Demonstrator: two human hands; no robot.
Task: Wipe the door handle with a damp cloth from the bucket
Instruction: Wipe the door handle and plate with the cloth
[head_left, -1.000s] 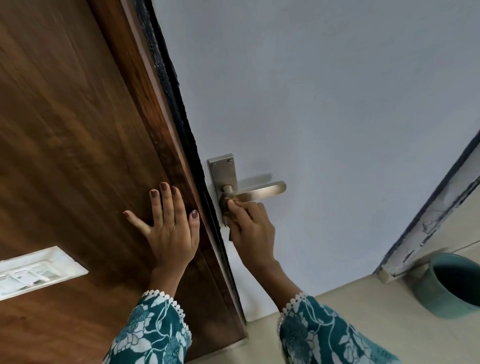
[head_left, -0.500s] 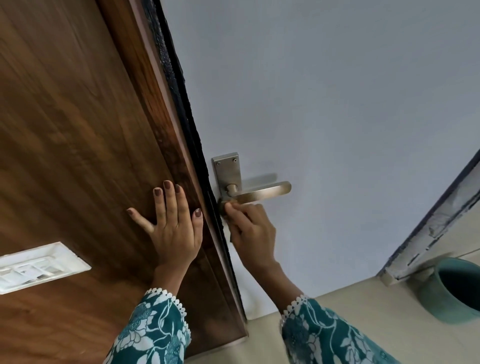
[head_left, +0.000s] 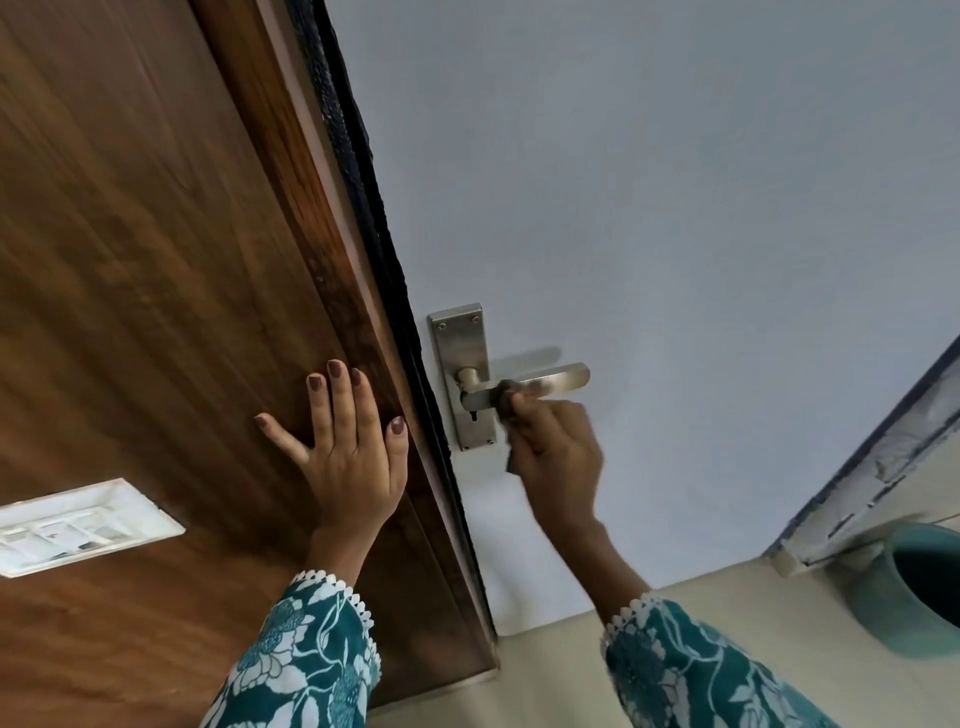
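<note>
Leftmost, white switch plate (head_left: 78, 525) set into brown wood panel (head_left: 130, 260), low on its face. Further right, left hand (head_left: 353, 452) pressed flat on same panel, fingers apart and straight, thumb out to left, nothing held; dark polish on nails. Below it, teal floral sleeve (head_left: 306, 660) with white scalloped cuff. Just right of little finger, dark rough-edged strip (head_left: 374, 218) along panel's edge, running from top of view down toward floor. Beyond strip, pale blue-grey door (head_left: 675, 208). Near door's left edge, upright metal backplate (head_left: 462, 374) with screws at top and bottom and keyhole low on plate. From backplate, door handle (head_left: 561, 376) projecting rightward, roughly level, free end bare and catching light. Under and around handle near its mid-length, right hand (head_left: 556, 452) with fingers closed on small dark cloth (head_left: 505, 389); cloth bunched against handle, touching it, another scrap of it visible at heel of palm. Motion blur over fingertips and cloth, so exact wrap around handle not clear. Second teal sleeve (head_left: 691, 670) at lower right. Below door, beige floor (head_left: 571, 675). Far right, slanted pale frame with peeling dark paint (head_left: 872, 467); at its foot, teal bucket (head_left: 904, 592) on floor, well apart from both hands, interior dark, contents not visible.
</note>
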